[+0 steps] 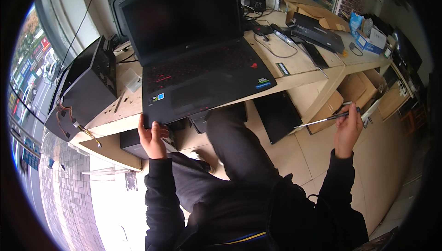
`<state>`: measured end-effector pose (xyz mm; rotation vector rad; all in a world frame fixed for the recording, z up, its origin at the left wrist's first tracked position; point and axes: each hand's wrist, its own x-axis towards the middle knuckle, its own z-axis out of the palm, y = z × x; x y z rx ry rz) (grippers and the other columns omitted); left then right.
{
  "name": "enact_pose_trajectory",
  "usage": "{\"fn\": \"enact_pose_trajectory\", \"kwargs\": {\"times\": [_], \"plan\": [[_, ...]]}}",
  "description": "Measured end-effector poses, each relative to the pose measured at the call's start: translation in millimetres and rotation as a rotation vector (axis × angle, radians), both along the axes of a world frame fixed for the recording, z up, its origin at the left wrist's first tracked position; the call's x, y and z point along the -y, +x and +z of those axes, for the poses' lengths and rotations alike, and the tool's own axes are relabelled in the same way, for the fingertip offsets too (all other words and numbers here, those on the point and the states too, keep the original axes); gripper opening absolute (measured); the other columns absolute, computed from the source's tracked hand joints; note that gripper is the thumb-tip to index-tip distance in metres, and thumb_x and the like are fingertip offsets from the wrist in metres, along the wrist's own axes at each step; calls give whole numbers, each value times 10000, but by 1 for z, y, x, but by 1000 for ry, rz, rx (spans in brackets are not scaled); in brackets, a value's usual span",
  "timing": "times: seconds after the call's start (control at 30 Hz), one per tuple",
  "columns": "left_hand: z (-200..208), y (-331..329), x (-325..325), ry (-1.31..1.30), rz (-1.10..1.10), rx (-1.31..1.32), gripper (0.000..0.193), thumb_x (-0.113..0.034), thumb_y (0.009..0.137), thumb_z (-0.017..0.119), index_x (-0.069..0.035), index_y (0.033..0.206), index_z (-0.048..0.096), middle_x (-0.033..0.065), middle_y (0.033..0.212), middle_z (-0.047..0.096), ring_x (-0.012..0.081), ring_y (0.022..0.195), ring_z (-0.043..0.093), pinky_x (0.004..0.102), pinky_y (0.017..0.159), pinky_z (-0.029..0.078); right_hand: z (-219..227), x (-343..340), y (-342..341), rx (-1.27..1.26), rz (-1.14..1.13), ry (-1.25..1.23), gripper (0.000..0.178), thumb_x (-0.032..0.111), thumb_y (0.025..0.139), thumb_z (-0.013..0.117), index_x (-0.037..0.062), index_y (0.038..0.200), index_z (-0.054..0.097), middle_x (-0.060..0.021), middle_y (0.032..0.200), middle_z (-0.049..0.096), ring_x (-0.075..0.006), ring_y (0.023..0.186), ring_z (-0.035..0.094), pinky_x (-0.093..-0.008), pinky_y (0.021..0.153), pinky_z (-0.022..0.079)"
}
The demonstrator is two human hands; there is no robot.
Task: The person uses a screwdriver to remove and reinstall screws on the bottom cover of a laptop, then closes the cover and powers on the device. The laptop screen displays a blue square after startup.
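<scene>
Now, right hand [348, 129] clasps screwdriver [332, 117]; left hand [153, 143] pinches laptop [198, 73] at near-left corner.

- Black laptop [198, 62], open, lying at the front edge of the table [122, 113], its screen raised and dark, keys marked red.
- Slim screwdriver [317, 121], dark-handled, held in the right hand [348, 129], metal shaft pointing left.

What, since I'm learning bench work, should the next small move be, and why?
I'd probably lay the screwdriver on the table to free the right hand: only the left hand is at the open laptop, by its front left corner, while the screwdriver is held out to the right, clear of it.
</scene>
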<state>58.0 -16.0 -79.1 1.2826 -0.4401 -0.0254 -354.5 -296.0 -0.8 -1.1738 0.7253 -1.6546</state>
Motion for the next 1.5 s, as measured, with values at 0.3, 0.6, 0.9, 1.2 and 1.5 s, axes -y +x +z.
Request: {"fn": "enact_pose_trajectory", "kwargs": {"times": [0.3, 0.6, 0.9, 1.2, 1.5], "plan": [[-2, -2, -3, -45, 6, -3, 591, -61, 967, 572, -48, 1494, 304, 79, 744, 646, 119, 579, 594, 233, 531, 474, -13, 10, 21, -242, 4, -159, 320, 314, 1028, 531, 86, 804, 552, 16, 671, 507, -66, 588, 454, -236, 528, 353], [9, -12, -6, 21, 44, -28, 609, -58, 950, 581, -30, 1494, 309, 57, 794, 607, 117, 645, 590, 243, 625, 494, -11, 51, 84, -480, 147, -28, 241, 245, 1012, 571, 45, 884, 616, 64, 586, 438, -9, 509, 343, -193, 457, 235], [19, 3, -27, 377, 336, 183, 377, -112, 990, 447, 63, 1320, 501, 82, 904, 616, 113, 758, 547, 241, 694, 460, -25, 124, 137, -836, 140, -131, 122, 131, 964, 638, 11, 959, 664, 62, 687, 525, -24, 591, 410, -210, 515, 310], [54, 90, -4, 464, 385, 235, 330, -205, 1041, 466, 84, 1138, 592, 38, 667, 555, 79, 571, 478, 220, 557, 367, -10, 163, 166, -930, 339, 85, 207, 213, 1004, 573, 38, 940, 664, 54, 566, 468, -8, 463, 364, -187, 421, 274], [52, 105, 10, 468, 345, 124, 257, -143, 1020, 492, 62, 1096, 627, 3, 662, 546, 48, 577, 458, 196, 555, 337, -16, 170, 171, -880, 254, 180, 251, 262, 1011, 552, 45, 936, 654, 60, 524, 429, -13, 393, 323, -189, 364, 226]]}}
